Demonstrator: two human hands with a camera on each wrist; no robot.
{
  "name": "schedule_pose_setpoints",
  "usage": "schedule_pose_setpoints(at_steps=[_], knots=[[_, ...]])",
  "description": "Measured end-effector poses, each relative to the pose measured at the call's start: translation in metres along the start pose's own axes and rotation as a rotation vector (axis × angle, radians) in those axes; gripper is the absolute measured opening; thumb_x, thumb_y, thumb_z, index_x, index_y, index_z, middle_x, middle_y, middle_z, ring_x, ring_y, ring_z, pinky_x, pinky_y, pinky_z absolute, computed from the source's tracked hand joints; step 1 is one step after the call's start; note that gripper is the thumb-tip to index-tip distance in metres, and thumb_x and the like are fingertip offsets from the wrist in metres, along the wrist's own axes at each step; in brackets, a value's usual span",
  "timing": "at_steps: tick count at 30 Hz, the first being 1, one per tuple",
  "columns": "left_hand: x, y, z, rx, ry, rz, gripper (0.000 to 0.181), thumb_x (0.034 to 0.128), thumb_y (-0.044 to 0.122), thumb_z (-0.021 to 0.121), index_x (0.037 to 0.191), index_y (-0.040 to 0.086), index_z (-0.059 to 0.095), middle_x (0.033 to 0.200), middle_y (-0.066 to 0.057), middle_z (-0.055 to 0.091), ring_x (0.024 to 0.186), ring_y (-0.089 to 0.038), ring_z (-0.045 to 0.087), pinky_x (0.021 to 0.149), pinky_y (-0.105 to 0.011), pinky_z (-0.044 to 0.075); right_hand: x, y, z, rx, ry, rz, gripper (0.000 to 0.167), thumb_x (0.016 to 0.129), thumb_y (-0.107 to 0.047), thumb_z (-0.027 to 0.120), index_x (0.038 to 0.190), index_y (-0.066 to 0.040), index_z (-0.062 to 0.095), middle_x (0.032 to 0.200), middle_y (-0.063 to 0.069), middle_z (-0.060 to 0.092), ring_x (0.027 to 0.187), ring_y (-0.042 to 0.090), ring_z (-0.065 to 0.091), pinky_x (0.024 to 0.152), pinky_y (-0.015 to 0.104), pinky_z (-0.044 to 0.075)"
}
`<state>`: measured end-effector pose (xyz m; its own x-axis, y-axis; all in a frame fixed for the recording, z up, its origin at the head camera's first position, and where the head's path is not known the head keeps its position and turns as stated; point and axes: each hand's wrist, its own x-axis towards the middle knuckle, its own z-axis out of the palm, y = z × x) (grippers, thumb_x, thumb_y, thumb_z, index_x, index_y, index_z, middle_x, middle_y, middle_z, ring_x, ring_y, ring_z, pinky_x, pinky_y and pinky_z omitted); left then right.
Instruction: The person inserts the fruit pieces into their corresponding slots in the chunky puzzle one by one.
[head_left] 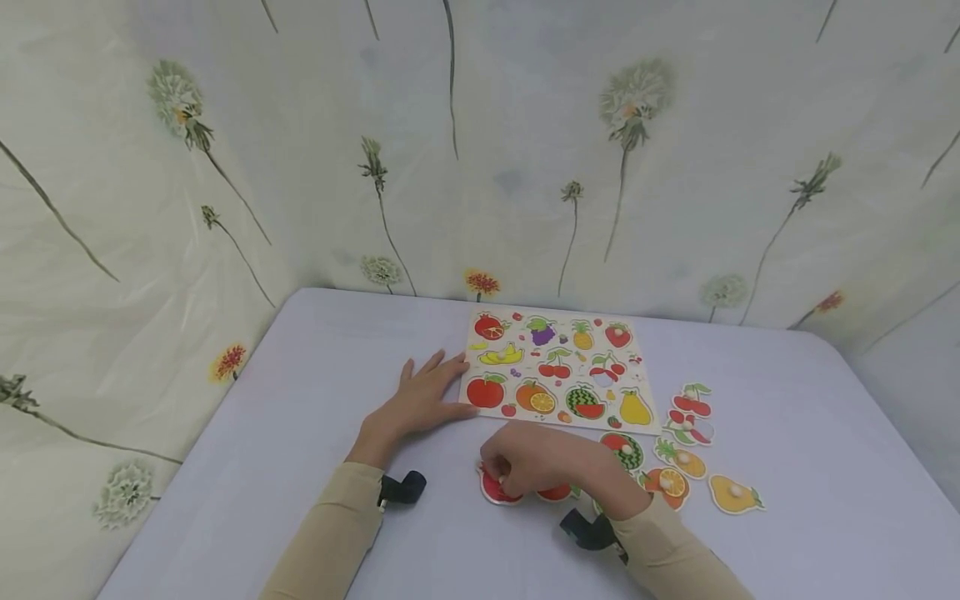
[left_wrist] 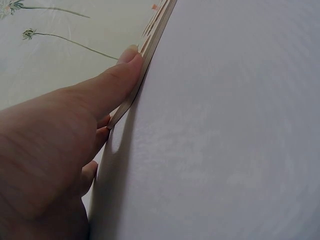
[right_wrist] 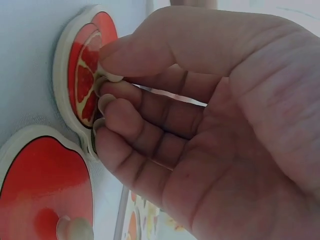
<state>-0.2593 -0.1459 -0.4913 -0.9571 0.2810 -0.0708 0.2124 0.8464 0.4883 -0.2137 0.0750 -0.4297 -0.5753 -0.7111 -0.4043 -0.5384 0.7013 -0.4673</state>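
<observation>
In the head view a fruit board [head_left: 522, 367] lies on the table. My left hand [head_left: 422, 400] rests at its left edge with fingers spread; in the left wrist view the thumb of that hand [left_wrist: 65, 130] touches the board's edge. Below the board, my right hand [head_left: 536, 457] pinches the knob of a pomegranate piece [head_left: 497, 490]. The right wrist view shows this hand [right_wrist: 200, 110] with thumb and fingertips together at the pomegranate piece [right_wrist: 84, 75], the knob mostly hidden. Beside it lies a red apple piece [right_wrist: 45, 185] with a pale knob.
To the right of my right hand lie several knobbed pieces: watermelon [head_left: 617, 443], orange [head_left: 675, 482], pineapple [head_left: 688, 463], pear [head_left: 735, 494] and cherries [head_left: 692, 403]. Another piece is partly under my right wrist. A flowered cloth [head_left: 510, 167] hangs behind the table.
</observation>
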Motion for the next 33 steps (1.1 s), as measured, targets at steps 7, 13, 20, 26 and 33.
schedule_pose_setpoints(at_steps=[7, 13, 20, 26, 33], knots=[[-0.001, -0.002, 0.0, -0.012, -0.005, -0.002, 0.087, 0.0818, 0.064, 0.068, 0.154, 0.027, 0.036, 0.163, 0.005, 0.033, 0.157, -0.023, 0.012, 0.124, -0.062, -0.001, 0.003, 0.003, -0.001, 0.012, 0.027, -0.026, 0.017, 0.08, -0.023, 0.08, 0.084, -0.03, 0.065, 0.077, -0.016, 0.061, 0.076, 0.005, 0.057, 0.066, 0.022, 0.051], [0.0, -0.005, 0.003, -0.026, 0.0, 0.004, 0.086, 0.0816, 0.064, 0.068, 0.154, 0.028, 0.037, 0.163, 0.007, 0.033, 0.157, -0.022, 0.012, 0.124, -0.061, -0.003, 0.004, 0.01, -0.003, 0.006, 0.071, -0.018, 0.018, 0.08, -0.026, 0.08, 0.087, -0.032, 0.065, 0.079, -0.016, 0.061, 0.079, 0.006, 0.057, 0.067, 0.023, 0.05], [0.001, -0.006, 0.005, -0.042, -0.001, 0.01, 0.087, 0.0808, 0.066, 0.068, 0.153, 0.029, 0.037, 0.163, 0.007, 0.033, 0.157, -0.021, 0.011, 0.124, -0.061, -0.003, 0.004, 0.015, -0.006, 0.028, 0.094, -0.005, 0.018, 0.08, -0.03, 0.081, 0.087, -0.031, 0.064, 0.081, -0.015, 0.06, 0.082, 0.008, 0.057, 0.067, 0.024, 0.05], [0.002, -0.005, 0.004, -0.036, 0.002, 0.008, 0.087, 0.0809, 0.065, 0.068, 0.154, 0.029, 0.037, 0.163, 0.008, 0.033, 0.157, -0.021, 0.011, 0.124, -0.061, -0.004, 0.005, 0.018, -0.009, 0.051, 0.117, -0.013, 0.018, 0.082, -0.028, 0.08, 0.087, -0.03, 0.063, 0.082, -0.013, 0.06, 0.082, 0.009, 0.057, 0.065, 0.024, 0.052], [0.001, -0.003, 0.001, -0.027, 0.004, 0.004, 0.087, 0.0811, 0.065, 0.068, 0.154, 0.03, 0.036, 0.163, 0.009, 0.032, 0.157, -0.021, 0.011, 0.124, -0.061, -0.004, 0.006, 0.021, -0.012, 0.075, 0.131, -0.022, 0.016, 0.083, -0.025, 0.078, 0.085, -0.028, 0.062, 0.079, -0.012, 0.06, 0.079, 0.009, 0.059, 0.062, 0.025, 0.053]])
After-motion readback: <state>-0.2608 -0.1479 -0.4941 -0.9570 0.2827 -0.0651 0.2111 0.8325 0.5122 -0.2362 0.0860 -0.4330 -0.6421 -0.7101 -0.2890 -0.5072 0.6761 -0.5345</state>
